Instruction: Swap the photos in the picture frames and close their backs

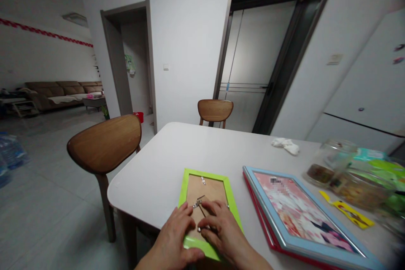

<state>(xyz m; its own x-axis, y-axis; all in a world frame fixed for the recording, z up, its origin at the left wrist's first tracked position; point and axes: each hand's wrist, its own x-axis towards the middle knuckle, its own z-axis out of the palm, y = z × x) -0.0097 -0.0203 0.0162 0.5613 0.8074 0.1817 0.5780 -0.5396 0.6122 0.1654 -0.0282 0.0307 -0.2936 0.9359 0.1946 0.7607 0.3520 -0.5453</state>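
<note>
A photo frame [234, 209] with a bright green rim lies face down on the table, its brown backing board [193, 185] showing. My left hand [177, 232] is closed over the frame's near left edge, thumb along the bottom rim and fingertips on the board. Curled over the board's right half, my right hand [223, 230] has its fingers closed around a thin dark wire stand [201, 210]. The wire's lower part is hidden under those fingers. Small metal clips sit on the board, one of them a clip [203, 180] near the top.
On the right, a blue-rimmed framed picture [278, 202] lies on a red frame [257, 206]. Beyond are glass jars [329, 160], a yellow packet [352, 214] and crumpled white tissue [285, 145]. Wooden chairs stand at the left [107, 141] and far side [215, 110] of the white table [152, 168].
</note>
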